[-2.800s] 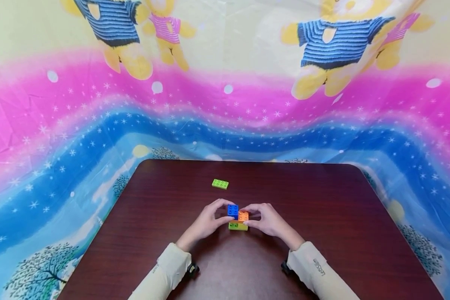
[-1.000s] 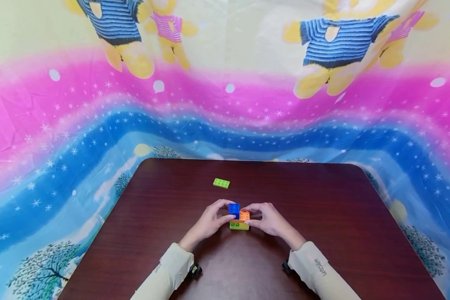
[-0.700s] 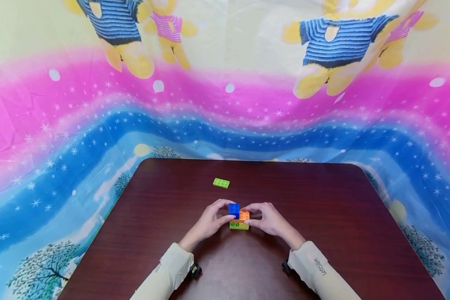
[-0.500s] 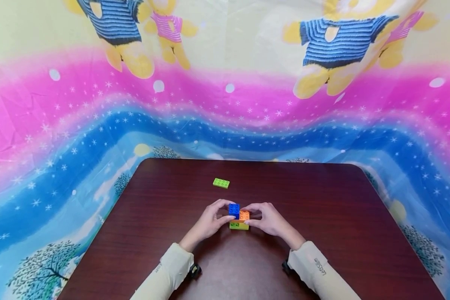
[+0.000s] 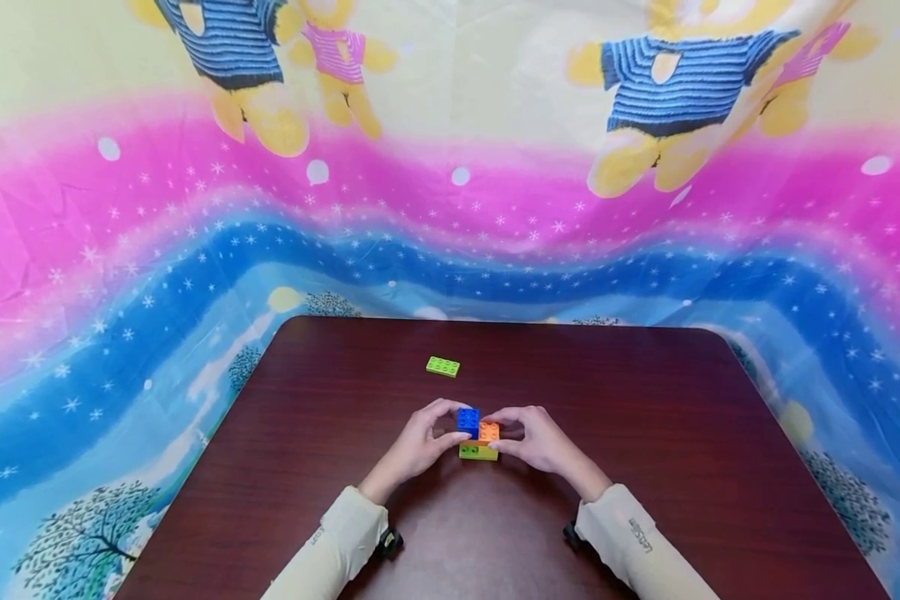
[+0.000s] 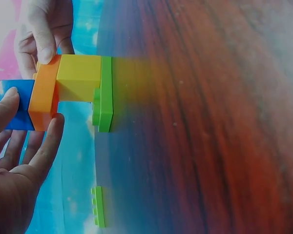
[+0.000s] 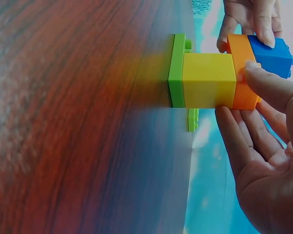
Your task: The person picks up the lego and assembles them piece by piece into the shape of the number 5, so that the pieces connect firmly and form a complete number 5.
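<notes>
- Step in hand (judged): seating the blue block (image 5: 468, 417) on the left half of the orange block (image 5: 488, 431).
- Left hand (image 5: 418, 436): fingers closed to block width, pinching the blue block.
- Right hand (image 5: 538, 438): fingers likewise closed, gripping the orange block.
- Stack: orange block over yellow block (image 7: 208, 80), over green plate (image 7: 177, 73) on the counter (image 5: 682, 458).
- Next move: probably calls for pressing straight down, bracing the overhang, then releasing.

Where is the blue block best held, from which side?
Probably pinch the blue block by front and back faces, from the left: it's boxy, and tops the left half of the orange brick, whose right end the right grip holds.
</notes>
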Available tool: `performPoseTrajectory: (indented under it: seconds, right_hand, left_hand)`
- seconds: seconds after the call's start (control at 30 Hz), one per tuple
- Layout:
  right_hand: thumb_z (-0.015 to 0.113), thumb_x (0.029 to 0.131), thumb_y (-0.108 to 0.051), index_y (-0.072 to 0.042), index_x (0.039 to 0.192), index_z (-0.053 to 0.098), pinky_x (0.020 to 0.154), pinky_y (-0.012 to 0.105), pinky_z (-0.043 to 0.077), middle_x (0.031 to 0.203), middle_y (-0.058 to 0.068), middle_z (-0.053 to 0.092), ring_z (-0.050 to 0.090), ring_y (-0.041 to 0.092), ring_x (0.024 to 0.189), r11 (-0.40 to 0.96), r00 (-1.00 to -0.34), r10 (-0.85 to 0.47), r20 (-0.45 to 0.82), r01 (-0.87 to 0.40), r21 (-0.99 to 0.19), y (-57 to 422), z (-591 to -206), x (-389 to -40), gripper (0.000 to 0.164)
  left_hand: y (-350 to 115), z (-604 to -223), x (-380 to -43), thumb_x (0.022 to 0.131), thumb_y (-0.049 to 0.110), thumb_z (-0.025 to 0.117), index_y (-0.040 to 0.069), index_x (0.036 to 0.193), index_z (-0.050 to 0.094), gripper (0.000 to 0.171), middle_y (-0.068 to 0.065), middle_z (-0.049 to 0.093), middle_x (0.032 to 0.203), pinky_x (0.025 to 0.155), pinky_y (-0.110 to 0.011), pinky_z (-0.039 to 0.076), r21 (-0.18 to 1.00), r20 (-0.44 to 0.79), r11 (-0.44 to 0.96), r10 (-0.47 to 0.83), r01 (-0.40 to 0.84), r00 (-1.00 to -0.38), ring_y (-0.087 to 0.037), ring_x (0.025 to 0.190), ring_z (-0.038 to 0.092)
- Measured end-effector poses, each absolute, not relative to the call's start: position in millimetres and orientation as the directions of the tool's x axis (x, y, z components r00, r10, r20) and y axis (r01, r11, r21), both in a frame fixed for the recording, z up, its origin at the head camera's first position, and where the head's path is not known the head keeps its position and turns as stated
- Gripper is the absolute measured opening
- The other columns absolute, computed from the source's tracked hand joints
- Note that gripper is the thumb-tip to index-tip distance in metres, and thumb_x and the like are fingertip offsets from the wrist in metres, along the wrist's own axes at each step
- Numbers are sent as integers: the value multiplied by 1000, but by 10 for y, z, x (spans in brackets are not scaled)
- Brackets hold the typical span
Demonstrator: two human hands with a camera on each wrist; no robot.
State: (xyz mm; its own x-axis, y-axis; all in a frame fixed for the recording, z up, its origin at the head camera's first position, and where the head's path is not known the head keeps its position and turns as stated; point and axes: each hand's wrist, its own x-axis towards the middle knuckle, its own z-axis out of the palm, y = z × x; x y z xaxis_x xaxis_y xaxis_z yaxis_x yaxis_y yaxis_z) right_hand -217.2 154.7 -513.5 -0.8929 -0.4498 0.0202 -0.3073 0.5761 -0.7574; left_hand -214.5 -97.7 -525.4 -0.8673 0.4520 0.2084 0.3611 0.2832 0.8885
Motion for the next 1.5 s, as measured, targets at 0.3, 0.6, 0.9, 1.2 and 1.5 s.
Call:
performPoseTrajectory:
  seconds: [0.3,0.6,0.9,1.2,1.5]
  right_hand:
    - [83,88,-18,-19,128,74,92,41,61,125,2,73,70,22,112,572,-893,-450,28,-312,-759,1552,-5150,-2180,40]
    - [83,89,-19,-20,129,73,91,41,61,126,3,73,70,24,114,569,-893,-450,22,-305,-763,1549,-5163,-2168,41]
    - [83,89,-17,-18,128,73,89,39,62,124,3,74,71,24,112,549,-888,-460,30,-310,-776,1547,-5167,-2163,40]
    - [83,89,-17,-18,129,73,89,39,62,124,3,73,72,23,111,544,-886,-463,28,-309,-780,1562,-5178,-2179,41]
    - [83,89,-19,-20,129,73,91,41,61,125,3,73,71,24,113,550,-887,-461,26,-308,-776,1574,-5180,-2183,41]
  left_hand:
    - [-973,-5268,-2148,97,17,74,15,131,66,35,-6,66,123,92,-31,60,893,200,287,440,347,-876,-31,115,68]
    - [-983,-5267,-2132,97,18,74,18,132,66,36,-3,66,124,94,-35,60,898,169,304,429,318,-887,-24,115,66]
    - [-994,-5285,-2139,96,20,75,20,133,66,37,0,66,123,96,-38,59,896,155,320,422,306,-893,-20,115,65]
    - [-985,-5279,-2141,96,20,76,21,133,66,38,-1,66,123,98,-39,58,903,150,311,419,297,-896,-21,116,64]
    - [-985,-5288,-2138,97,23,75,23,133,66,37,-1,66,123,97,-40,59,908,152,300,418,294,-896,-22,117,64]
